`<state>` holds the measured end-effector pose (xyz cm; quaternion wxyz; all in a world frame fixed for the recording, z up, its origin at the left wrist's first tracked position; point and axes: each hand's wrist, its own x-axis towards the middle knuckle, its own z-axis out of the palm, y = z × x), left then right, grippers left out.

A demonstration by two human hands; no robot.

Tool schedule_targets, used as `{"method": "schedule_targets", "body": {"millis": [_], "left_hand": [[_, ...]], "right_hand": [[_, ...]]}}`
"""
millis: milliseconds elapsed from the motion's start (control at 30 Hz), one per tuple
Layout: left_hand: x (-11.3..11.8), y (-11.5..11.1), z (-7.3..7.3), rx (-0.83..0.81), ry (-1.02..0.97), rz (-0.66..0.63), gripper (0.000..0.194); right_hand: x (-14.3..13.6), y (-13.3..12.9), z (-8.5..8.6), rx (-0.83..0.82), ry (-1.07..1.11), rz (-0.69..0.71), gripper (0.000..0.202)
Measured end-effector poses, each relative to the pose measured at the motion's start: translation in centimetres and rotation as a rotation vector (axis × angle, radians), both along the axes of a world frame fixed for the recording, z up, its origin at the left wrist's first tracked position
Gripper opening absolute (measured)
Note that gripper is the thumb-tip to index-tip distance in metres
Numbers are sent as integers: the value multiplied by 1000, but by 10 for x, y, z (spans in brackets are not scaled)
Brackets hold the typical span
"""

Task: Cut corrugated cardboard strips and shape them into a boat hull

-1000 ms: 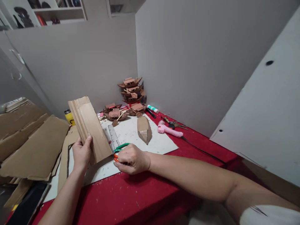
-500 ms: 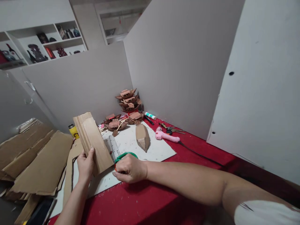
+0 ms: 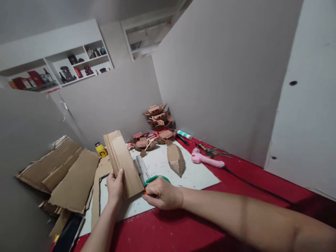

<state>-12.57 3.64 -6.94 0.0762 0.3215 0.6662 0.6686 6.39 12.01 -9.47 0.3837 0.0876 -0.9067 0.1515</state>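
My left hand [image 3: 114,183] grips a light brown cardboard piece [image 3: 124,161] by its lower left side, thumb on its face, and holds it tilted above the white board. Closed in a fist, my right hand [image 3: 161,193] holds green-handled scissors [image 3: 157,177] beside the piece's lower right corner. The blades are hidden from view. Behind the scissors a clear ruler [image 3: 142,167] lies on the white board [image 3: 202,175]. A boat-shaped cardboard piece [image 3: 176,159] rests on the board, to the right of the ruler.
Small brown model boats [image 3: 157,117] are stacked at the back corner. A pink glue gun [image 3: 207,160] with a black cable lies right, near pliers [image 3: 215,152]. Cardboard sheets [image 3: 73,178] pile up at left, near a yellow bottle [image 3: 101,149]. Grey panels enclose the red table [image 3: 154,231].
The camera view has turned, so everything appears shifted to the right and slightly down. Both hands keep their hold on the cardboard and the scissors.
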Motion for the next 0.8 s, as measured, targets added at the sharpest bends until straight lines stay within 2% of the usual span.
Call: {"method": "schedule_targets", "body": {"millis": [367, 533, 633, 800], "left_hand": [[2, -1, 0, 0, 5, -18, 36], [3, -1, -2, -11, 0, -12, 37], [2, 0, -2, -10, -10, -14, 39], [6, -1, 1, 16, -73, -45, 38]], "right_hand": [[0, 2, -1, -23, -8, 23, 33], [2, 1, 0, -99, -22, 42, 33], [3, 2, 1, -242, -33, 45, 35], [0, 8, 7, -704, 5, -55, 37]]}}
